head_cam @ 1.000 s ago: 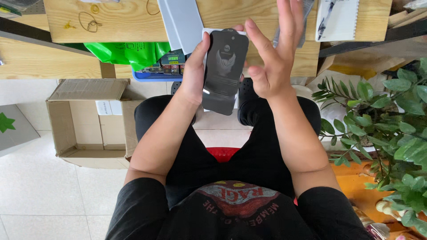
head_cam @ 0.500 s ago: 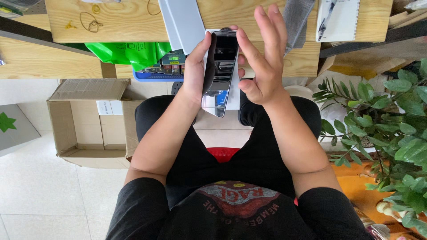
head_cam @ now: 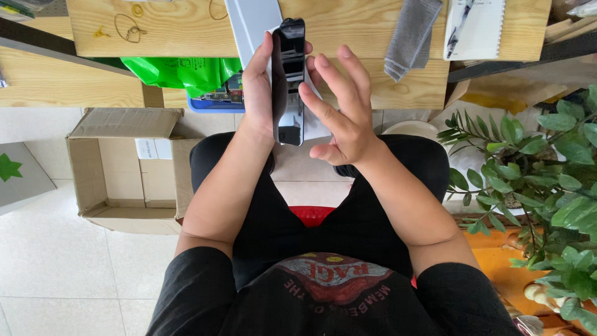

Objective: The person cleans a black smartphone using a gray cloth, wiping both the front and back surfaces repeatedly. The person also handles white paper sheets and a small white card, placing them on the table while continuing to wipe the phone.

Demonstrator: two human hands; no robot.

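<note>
Pale floor tiles (head_cam: 74,274) fill the lower left, and a wooden worktop (head_cam: 186,31) runs across the top of the view. Far left, a grey box (head_cam: 22,177) with a green star sits on the floor, and next to it an open cardboard box (head_cam: 124,165) lies on its side. Rubber bands (head_cam: 127,28) lie on the worktop above, with a green bag (head_cam: 180,68) tucked underneath.

Now to the middle: the left hand (head_cam: 258,81) is clamped on a black phone (head_cam: 289,74), thumb along one edge, holding it upright and edge-on in front of the worktop, above the knees. A grey sheet (head_cam: 252,22) rests on the worktop just behind it. The right hand (head_cam: 342,115) sits just beside the phone with fingers spread apart and gripping nothing; whether a fingertip touches the phone is hard to tell.

Moving right, a grey cloth (head_cam: 410,34) hangs over the worktop edge, then a white notepad (head_cam: 476,28) with a pen on it. Far right, a leafy green plant (head_cam: 541,162) crowds the frame.
</note>
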